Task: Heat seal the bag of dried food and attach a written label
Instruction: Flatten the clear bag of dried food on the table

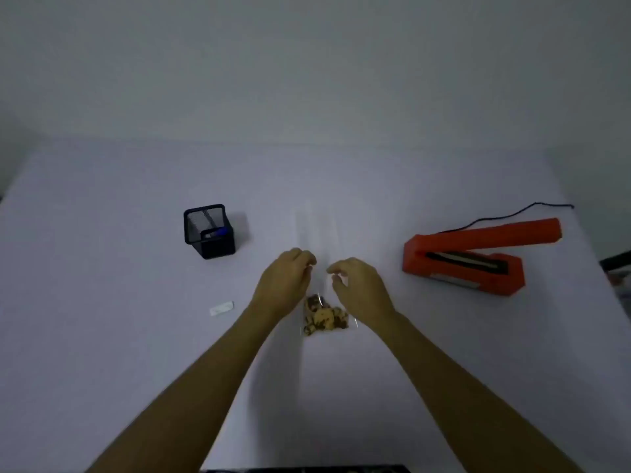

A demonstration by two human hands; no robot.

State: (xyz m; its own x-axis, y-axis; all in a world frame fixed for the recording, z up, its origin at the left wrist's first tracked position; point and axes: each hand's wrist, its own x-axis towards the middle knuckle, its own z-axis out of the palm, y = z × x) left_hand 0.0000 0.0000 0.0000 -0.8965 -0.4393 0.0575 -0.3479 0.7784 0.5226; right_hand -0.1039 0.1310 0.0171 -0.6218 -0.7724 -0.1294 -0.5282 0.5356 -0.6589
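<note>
Already both the left hand (pixel 285 279) and right hand (pixel 358 285) pinch the clear bag (pixel 326 317), its mouth pointing away; the heat sealer (pixel 467 257) lies nearer the right hand

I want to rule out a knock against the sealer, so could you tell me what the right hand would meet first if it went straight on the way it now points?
The right hand points away and slightly left, over the clear bag. Beyond lies only bare table, so the way looks free; the orange heat sealer sits well off to its right. Depth is uncertain.
</note>
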